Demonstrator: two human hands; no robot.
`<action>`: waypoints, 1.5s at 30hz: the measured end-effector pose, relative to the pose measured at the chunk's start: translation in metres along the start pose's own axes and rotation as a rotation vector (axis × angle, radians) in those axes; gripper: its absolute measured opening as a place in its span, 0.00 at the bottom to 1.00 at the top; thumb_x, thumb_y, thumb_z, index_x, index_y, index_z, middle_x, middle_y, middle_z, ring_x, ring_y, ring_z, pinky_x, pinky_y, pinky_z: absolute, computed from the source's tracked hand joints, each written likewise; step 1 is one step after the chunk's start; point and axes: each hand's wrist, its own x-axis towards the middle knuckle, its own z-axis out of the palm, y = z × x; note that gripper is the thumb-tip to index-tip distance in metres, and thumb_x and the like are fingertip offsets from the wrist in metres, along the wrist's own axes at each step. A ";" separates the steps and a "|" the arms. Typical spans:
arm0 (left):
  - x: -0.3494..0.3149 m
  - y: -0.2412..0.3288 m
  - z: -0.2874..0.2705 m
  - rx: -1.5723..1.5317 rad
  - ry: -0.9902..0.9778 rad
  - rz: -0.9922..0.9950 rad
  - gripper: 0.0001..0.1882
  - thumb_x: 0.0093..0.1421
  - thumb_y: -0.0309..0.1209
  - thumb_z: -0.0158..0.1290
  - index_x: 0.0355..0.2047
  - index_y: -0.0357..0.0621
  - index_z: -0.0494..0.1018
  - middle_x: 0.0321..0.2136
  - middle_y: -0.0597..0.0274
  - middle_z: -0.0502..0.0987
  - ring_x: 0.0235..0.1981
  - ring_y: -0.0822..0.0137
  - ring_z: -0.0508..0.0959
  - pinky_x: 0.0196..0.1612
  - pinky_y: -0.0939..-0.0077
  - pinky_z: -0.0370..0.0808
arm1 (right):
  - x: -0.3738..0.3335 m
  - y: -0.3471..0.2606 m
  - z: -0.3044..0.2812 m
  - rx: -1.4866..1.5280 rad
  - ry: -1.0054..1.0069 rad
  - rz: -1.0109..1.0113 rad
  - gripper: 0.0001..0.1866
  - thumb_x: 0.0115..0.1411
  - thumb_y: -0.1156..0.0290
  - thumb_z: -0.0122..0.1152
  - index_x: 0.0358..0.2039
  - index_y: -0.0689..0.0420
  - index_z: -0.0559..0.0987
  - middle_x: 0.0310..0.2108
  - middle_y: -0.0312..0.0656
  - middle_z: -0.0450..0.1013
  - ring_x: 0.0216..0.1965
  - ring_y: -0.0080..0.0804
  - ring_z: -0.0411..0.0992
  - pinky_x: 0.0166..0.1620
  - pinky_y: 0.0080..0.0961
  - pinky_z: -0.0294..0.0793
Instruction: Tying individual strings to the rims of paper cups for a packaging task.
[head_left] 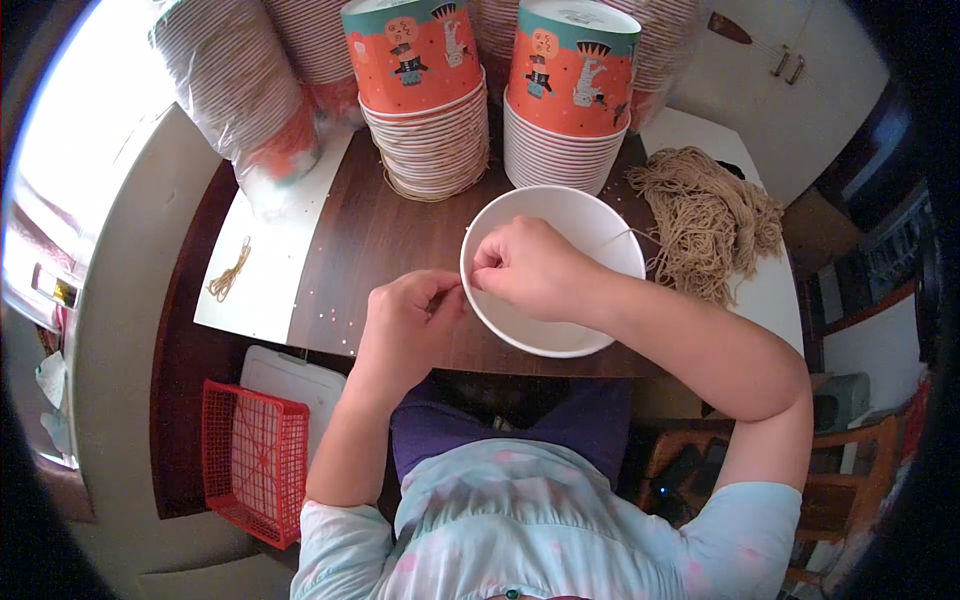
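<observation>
A white paper tub (555,335), its open mouth facing me, rests at the table's near edge. Inside it, by the left wall, my right hand (525,262) is closed in a pinch; whatever it grips there is hidden. Just outside that same wall is my left hand (408,315), its thumb and fingers pressed together close to the rim. What lies between them is too small to make out. A thin strand of string (617,238) crosses the tub's right rim, near a tangled heap of tan string (705,215).
Two stacks of nested tubs, each topped by an upturned orange-and-teal tub (412,62) (572,70), stand behind. Plastic-wrapped tub stacks (235,80) rise farther back. A small string bundle (230,270) lies on the left. Below the table sits a red basket (255,460).
</observation>
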 end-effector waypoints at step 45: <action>-0.056 0.009 0.020 -0.013 0.281 0.220 0.08 0.52 0.24 0.61 0.31 0.35 0.73 0.24 0.56 0.77 0.24 0.73 0.79 0.26 0.82 0.76 | -0.070 0.021 0.093 -0.277 0.617 -0.591 0.08 0.44 0.78 0.63 0.26 0.59 0.74 0.24 0.41 0.68 0.24 0.41 0.69 0.28 0.33 0.69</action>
